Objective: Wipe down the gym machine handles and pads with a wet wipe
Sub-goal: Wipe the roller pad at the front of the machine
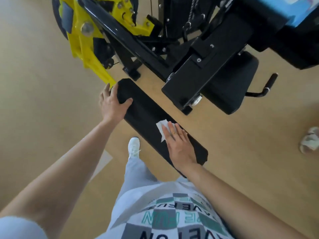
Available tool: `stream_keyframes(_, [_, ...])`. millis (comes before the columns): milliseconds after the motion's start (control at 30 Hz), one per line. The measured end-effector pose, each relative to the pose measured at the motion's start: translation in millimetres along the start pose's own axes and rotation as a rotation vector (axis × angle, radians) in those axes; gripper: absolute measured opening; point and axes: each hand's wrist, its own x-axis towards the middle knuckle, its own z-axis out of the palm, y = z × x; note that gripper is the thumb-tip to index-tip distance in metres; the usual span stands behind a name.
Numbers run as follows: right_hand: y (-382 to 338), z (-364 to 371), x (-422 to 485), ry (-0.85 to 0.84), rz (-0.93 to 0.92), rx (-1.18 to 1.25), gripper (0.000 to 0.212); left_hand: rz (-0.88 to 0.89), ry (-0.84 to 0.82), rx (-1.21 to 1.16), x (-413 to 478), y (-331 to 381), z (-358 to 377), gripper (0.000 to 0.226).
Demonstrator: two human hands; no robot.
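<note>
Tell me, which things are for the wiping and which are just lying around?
For the job: wet wipe; long black pad under it; second black pad; black side handle.
Just lying about: crumpled whitish bundle on the floor; pale flat sheet on the floor.

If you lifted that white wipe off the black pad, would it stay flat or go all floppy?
Probably floppy: the wipe looks thin and creased under the right hand. It likely weighs almost nothing, being one small sheet. Pushed flat, it should slide across the long black pad, whose surface looks smooth.
</note>
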Motion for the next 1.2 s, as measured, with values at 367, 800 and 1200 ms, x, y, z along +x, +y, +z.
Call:
stream_keyframes(367, [-108.9,21.5,40.5,0.244,0.555,0.007,0.054,0.226,-0.176,-0.133,32.0,-43.1,-23.9,0.081])
stream_keyframes(800, [-179.8,42.0,158.1,0.168,0.355,-0.005,0.059,0.197,-0.398,-0.176,32.3,-97.0,-40.5,0.071])
stream_keyframes(1200, [-143.4,51.7,53.8,0.185,0.561,-0.103,0.069,0.227,-0.288,-0.076,45.2,-69.3,-50.8,0.063])
